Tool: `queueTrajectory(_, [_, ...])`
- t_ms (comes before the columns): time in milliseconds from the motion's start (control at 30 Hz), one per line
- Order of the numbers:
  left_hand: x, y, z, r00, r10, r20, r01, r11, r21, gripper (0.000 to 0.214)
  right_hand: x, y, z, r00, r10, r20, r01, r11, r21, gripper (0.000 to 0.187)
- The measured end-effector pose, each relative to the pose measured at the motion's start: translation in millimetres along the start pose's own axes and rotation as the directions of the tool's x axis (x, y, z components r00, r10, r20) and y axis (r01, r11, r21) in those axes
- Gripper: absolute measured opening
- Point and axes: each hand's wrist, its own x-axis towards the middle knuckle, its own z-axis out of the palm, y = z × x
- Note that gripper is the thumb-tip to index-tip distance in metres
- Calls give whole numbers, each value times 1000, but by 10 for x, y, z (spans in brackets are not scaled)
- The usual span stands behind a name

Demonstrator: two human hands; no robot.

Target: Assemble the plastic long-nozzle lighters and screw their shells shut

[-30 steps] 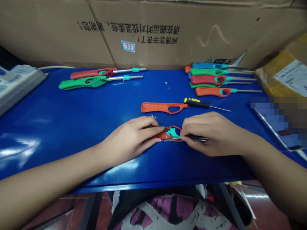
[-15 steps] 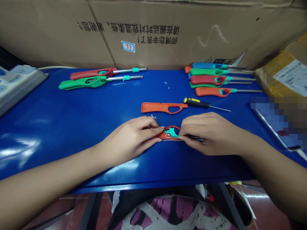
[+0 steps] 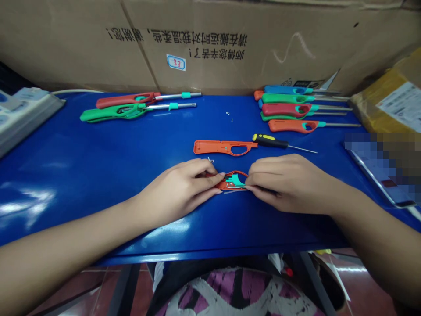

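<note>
On the blue table (image 3: 98,166) lies an opened orange lighter body (image 3: 230,183) with a teal trigger (image 3: 237,179) in it. My left hand (image 3: 179,189) pinches the lighter body's left end with closed fingers. My right hand (image 3: 289,182) grips its right end, fingers closed by the trigger; the metal tube is hidden under that hand. Just beyond my hands lies the other orange shell half (image 3: 224,147), and a black-and-yellow screwdriver (image 3: 279,143) is next to it.
Two long lighters, red and green (image 3: 131,107), lie at the back left. Several coloured lighters (image 3: 296,109) are stacked at the back right. Cardboard boxes (image 3: 210,44) wall the far edge. A white power strip (image 3: 23,114) sits far left, a yellow parcel (image 3: 391,101) far right.
My right hand has shifted slightly left along the lighter, covering the metal tube that showed beside it before. The left hand has barely moved.
</note>
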Motion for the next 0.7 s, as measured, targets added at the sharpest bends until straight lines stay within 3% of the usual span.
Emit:
queueTrajectory(467, [7,45,-39,1000,3,-1,-3,999,48,25,-3,1,24,998,-67,17,69,991,-118,28])
queueTrajectory(700, [45,96,-65,997,-4,-77,8,998,57,21,-12,-16,15,996,-85,18,87,980,-178,28])
